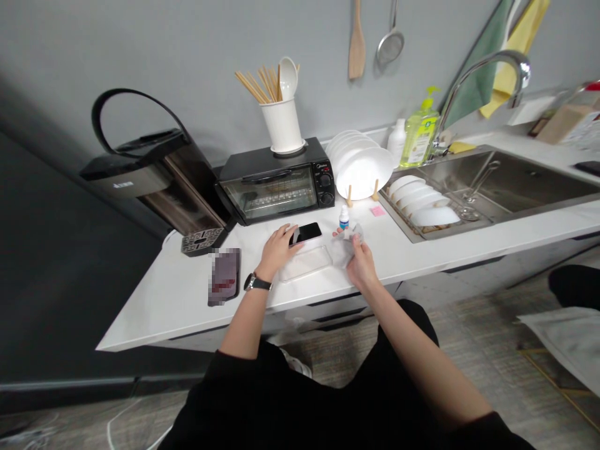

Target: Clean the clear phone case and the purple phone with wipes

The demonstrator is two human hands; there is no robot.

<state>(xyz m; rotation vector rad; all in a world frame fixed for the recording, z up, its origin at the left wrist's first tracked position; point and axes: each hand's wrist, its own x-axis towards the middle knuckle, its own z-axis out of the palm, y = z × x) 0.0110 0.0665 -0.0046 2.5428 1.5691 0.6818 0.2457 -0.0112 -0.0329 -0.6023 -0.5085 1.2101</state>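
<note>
My left hand [278, 248] rests on the white counter [182, 294] with its fingers bent over the near end of a black phone [307, 232]. A clear phone case [305, 262] lies just in front of the phone, beside that hand. My right hand [358, 257] is closed on a small crumpled clear wrapper or wipe [347, 240], held just above the counter. A tiny white dropper bottle with a blue cap [344, 217] stands right behind my right hand.
Behind stand a black toaster oven [276, 184], a white utensil holder [282, 125], a rack of white plates [360, 165] and a black water dispenser [154, 175]. A sink [506, 181] with bowls and a faucet is on the right. Another phone [224, 275] lies left.
</note>
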